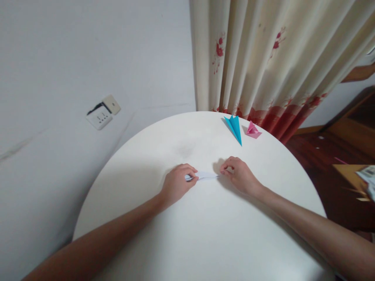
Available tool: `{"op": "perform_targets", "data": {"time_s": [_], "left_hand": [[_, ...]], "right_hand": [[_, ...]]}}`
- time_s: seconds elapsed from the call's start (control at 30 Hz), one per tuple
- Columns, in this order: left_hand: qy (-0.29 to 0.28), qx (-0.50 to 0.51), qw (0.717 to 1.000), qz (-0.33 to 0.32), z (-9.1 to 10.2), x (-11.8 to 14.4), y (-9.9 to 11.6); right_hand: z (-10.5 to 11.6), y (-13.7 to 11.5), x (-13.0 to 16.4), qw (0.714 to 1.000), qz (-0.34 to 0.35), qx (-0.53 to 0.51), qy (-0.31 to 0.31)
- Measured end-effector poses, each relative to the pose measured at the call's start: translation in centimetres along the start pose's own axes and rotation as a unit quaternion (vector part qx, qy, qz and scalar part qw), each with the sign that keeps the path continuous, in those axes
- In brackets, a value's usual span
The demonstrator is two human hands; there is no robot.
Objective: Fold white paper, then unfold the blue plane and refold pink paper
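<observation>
Head view: on the round white worktop [205, 242], both hands press one narrow folded piece of white paper [205, 175] lying flat near the middle. The left hand [177, 183] pinches its left end with fingers curled nearly closed; the right hand [238, 173] pins the right tip, fingers bent narrow. Farther back lie one blue folded paper dart [234, 127] and one small pink folded paper shape [252, 130], just beside each other.

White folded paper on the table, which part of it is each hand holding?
The left hand pinches the narrow white folded paper at its left end; the right hand holds its right tip.
</observation>
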State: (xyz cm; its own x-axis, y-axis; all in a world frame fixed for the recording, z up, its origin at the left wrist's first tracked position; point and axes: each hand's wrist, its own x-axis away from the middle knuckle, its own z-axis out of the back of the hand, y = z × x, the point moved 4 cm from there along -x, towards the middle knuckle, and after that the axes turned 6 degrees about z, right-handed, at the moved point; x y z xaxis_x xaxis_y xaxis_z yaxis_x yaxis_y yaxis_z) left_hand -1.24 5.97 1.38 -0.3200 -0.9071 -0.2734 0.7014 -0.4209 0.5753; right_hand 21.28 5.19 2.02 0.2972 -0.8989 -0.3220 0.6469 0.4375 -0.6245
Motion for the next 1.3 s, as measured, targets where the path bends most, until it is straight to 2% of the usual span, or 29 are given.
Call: {"op": "perform_targets", "data": {"time_s": [0.27, 0.57, 1.03, 1.3], "left_hand": [[-0.002, -0.013, 1.0, -0.004, 0.1, 0.0, 0.1], [-0.001, -0.009, 1.0, 0.0, 0.0, -0.1, -0.1], [0.012, 0.043, 0.999, 0.011, 0.0, 0.1, -0.3], [0.005, 0.036, 0.999, 0.018, -0.1, 0.1, -0.3]], "right_hand": [[-1.3, -1.7, 0.6, 0.995, 0.032, 0.07, -0.058], [-1.7, -1.1, 0.2, 0.99, 0.03, 0.114, -0.08], [-1.3, -1.5, -0.5, 0.98, -0.037, 0.167, -0.106], [-1.4, -1.0, -0.5, 0.978, -0.043, 0.176, -0.099]]}}
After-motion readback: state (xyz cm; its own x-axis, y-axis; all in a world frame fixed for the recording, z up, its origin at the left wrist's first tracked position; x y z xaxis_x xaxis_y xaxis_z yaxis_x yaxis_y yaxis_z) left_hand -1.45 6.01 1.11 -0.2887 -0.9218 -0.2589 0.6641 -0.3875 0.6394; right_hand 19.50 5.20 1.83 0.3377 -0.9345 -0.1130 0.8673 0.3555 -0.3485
